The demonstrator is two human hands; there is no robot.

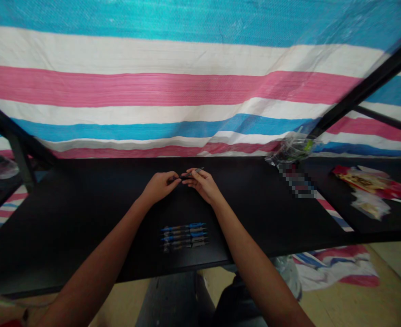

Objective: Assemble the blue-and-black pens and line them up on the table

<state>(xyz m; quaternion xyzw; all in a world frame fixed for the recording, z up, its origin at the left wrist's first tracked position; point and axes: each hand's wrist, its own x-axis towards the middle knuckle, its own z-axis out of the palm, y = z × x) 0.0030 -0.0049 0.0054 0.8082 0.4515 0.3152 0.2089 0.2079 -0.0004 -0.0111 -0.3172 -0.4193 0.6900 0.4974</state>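
a slim dark pen (186, 176) is up between the hands, over the middle of the black table (94, 218), its far end pointing to the right and a little away from the body. the left hand (160, 185) has thumb and fingers closed in a narrow pinch near 1 end; the right hand (203, 186) holds the other end in a similar narrow pinch, with the fingertips of the 2 hands close together. whether the pen is whole or in 2 parts is too small and dark to tell. nearer the body, between the forearms, a row of pens (186, 237) lies flat and side by side on the table, at least 4 of them, some with blue parts and some with grey; the exact count is blurred. those look finished with for now, since they lie neatly lined up and neither hand touches them, while the pen in the hands seems to be partway through handling and is not in the row. no loose parts can be made out beside the row, so how much work is left cannot be told. farther out, to the right, a crumpled clear plastic bag (290, 147) and a red and gold packet (370, 181) lie well apart from the pens, and a striped sheet (135, 88) hangs behind the table.
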